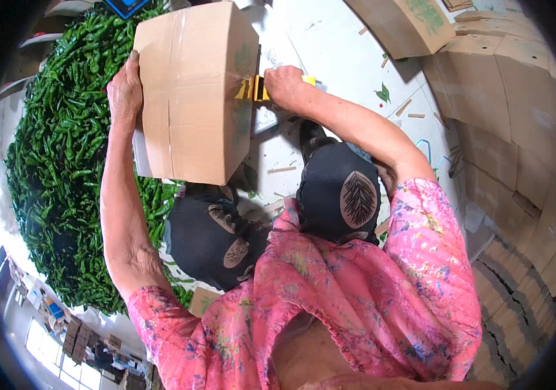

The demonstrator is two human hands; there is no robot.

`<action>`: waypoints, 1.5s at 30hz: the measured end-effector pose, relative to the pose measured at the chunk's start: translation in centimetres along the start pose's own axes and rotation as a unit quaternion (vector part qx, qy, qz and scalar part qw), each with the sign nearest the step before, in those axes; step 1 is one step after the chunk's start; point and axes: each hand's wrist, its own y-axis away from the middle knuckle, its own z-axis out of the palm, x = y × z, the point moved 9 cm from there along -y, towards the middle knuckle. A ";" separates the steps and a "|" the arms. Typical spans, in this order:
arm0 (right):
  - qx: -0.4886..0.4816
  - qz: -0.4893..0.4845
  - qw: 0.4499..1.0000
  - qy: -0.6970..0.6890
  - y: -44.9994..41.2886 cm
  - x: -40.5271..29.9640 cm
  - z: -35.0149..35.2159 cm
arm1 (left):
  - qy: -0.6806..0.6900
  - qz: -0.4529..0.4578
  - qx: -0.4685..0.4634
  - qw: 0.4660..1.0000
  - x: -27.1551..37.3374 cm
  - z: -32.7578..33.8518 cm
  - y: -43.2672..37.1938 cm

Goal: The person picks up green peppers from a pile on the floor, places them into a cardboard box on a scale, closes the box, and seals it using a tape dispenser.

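Observation:
A brown cardboard box (197, 97) stands before my knees, its broad taped face towards me. My left hand (127, 92) grips its left edge, thumb up along the side. At the box's right side, my right hand (285, 87) is closed around a yellow and black tape dispenser (259, 88). The dispenser's front lies against or very near the printed right side of the box. Clear tape runs along the middle of the broad face. My right palm and most of the dispenser's handle are hidden.
A large heap of green peppers (68, 161) lies to my left, reaching behind the box. Stacked cardboard boxes (482, 92) line the right, with another box (404, 24) at the top right. Cardboard strips (403, 107) and a leaf (383, 93) litter the white floor (326, 39).

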 end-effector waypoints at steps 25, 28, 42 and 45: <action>0.000 0.040 0.646 -0.763 11.2 12.8 -7.4 | 0.237 0.085 0.081 0.965 2.2 10.2 9.0; -0.020 0.006 0.651 -0.759 7.4 7.1 -8.9 | 0.480 -0.382 -0.123 0.780 -20.4 18.0 18.6; 0.131 0.030 0.407 -0.904 12.8 16.0 -7.4 | 0.483 -0.175 -0.171 0.840 -4.3 4.8 8.9; 0.129 -0.024 0.309 -0.942 17.2 14.9 -8.6 | 0.422 -0.074 -0.061 0.901 4.1 2.2 5.6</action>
